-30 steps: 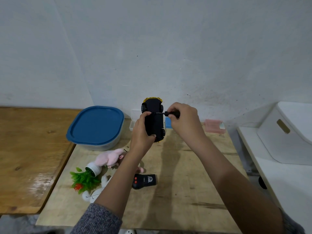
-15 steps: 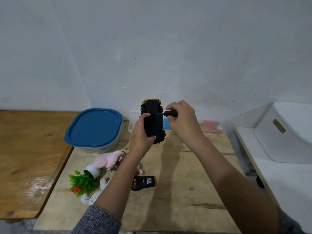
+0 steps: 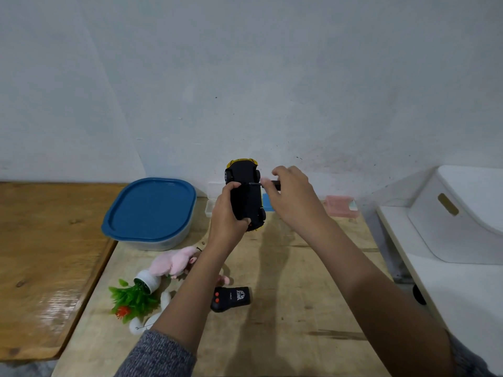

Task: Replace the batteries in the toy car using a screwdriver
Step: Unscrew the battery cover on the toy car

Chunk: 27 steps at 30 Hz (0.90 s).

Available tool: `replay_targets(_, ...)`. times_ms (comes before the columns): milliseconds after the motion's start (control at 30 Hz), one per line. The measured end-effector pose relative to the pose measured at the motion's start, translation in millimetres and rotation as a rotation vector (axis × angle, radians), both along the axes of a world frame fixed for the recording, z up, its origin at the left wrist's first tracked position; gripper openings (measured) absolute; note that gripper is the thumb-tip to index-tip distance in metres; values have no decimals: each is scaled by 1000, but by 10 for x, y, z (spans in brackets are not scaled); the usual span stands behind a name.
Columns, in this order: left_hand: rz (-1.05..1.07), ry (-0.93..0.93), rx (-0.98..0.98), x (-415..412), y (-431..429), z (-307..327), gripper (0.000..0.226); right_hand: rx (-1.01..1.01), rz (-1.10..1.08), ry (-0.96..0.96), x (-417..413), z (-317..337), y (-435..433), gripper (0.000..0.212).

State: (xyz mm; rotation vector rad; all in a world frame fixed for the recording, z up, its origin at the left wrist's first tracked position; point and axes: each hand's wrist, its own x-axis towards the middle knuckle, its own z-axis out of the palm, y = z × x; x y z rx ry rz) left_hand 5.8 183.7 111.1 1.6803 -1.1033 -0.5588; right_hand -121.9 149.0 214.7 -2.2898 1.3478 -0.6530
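Observation:
The toy car (image 3: 246, 194) is yellow with a black underside. My left hand (image 3: 227, 216) holds it upright above the table, underside turned toward me. My right hand (image 3: 292, 198) grips the black handle of a small screwdriver (image 3: 265, 184), lying level, its thin metal tip touching the car's underside near the upper wheels. The top fingers of my right hand are lifted off the handle. The car's black remote control (image 3: 231, 298) with two red buttons lies on the light wooden table (image 3: 294, 308) below my arms.
A blue-lidded plastic container (image 3: 149, 210) stands at the left. A pink plush toy (image 3: 174, 262) and a tipped fake plant in a white pot (image 3: 136, 293) lie near my left forearm. Small clear and pink boxes (image 3: 341, 206) sit by the wall. A white cabinet (image 3: 460, 221) is at right.
The upper fingers of my right hand have lifted and spread on the screwdriver handle. The car stays held in my left hand at about the same place.

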Motion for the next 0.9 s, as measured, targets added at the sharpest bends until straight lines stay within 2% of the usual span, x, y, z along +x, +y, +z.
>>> replay_targets(67, -2, -2, -1, 9, -8, 1, 78, 24, -49, 65, 14, 21, -13, 34)
replay_targets(133, -11, 12, -5, 6, -20, -8, 78, -14, -73, 80, 34, 38, -39, 29)
replay_targets(200, -8, 31, -9, 1, -31, -17, 79, -51, -51, 20, 46, 30, -58, 17)
replay_targets(333, -11, 28, -10, -11, -50, -19, 78, -57, 37, -108, 20, 13, -84, 25)
replay_targets(500, -16, 37, -6, -9, -55, -28, 79, -2, -53, 72, 24, 84, -118, 29)
replay_targets(600, -14, 27, -13, -28, -61, -27, 80, -41, -24, 3, 23, 86, -151, 12)
replay_targets(700, -27, 7, -16, -55, -71, -13, 79, -58, 40, -93, 15, 76, -161, 16)
replay_targets(833, -20, 16, -28, -78, -85, -9, 79, -29, -48, 43, 16, 135, -124, 30)
replay_targets(900, -20, 6, -25, -80, -91, -7, 79, -52, -61, 77, -8, 136, -137, 26)
